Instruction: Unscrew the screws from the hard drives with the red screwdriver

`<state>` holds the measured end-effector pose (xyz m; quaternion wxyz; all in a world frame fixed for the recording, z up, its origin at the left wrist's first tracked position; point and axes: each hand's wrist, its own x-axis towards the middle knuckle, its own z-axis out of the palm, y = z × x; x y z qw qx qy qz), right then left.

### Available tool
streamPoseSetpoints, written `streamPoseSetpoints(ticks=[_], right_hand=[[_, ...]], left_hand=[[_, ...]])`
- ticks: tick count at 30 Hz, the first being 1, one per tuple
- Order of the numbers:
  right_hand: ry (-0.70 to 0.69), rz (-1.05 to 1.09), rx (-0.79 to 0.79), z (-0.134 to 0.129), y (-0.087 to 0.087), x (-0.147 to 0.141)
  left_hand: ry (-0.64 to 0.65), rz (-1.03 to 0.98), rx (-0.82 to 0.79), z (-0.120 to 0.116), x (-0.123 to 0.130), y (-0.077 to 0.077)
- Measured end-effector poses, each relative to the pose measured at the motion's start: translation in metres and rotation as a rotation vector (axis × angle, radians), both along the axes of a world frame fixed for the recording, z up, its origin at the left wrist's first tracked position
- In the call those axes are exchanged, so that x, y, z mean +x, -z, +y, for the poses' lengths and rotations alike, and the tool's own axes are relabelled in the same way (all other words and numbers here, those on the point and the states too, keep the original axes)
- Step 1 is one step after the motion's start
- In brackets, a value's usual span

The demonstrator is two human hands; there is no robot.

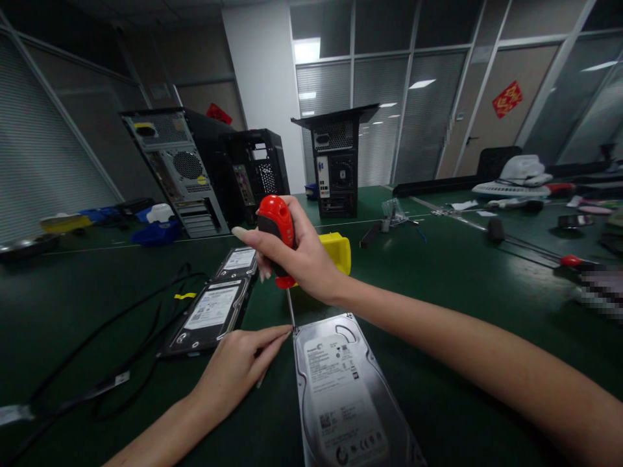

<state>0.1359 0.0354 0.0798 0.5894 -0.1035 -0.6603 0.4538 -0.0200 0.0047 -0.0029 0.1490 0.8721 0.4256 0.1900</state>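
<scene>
A silver hard drive (341, 389) lies label up on the green table in front of me. My right hand (304, 253) is wrapped around the red and black handle of a screwdriver (276, 224). Its thin metal shaft slants down, with the tip at the drive's far left corner. Beside that tip, my left hand (243, 357) has thumb and forefinger drawn together, touching the corner. Whatever may be between those fingertips is too small to make out.
Two more hard drives (214, 308) lie to the left, near black cables (121, 318). A yellow bin (338, 253) stands behind my right hand. Computer cases (182, 165) line the back. Another screwdriver (572, 261) and a white keyboard (511, 188) are at the right.
</scene>
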Motion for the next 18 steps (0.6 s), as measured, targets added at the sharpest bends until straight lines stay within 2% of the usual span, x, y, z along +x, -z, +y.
streamPoseSetpoints(ticks=[7,18], right_hand=[[-0.117,0.019,-0.016,-0.0055,-0.0025,-0.0004],[-0.010,0.039,0.000,0.0006,0.0013,-0.0002]], left_hand=[[0.000,0.011,-0.009,0.0001,-0.0008,0.0014],[-0.003,0.008,-0.033,-0.0010,0.0004,-0.0009]])
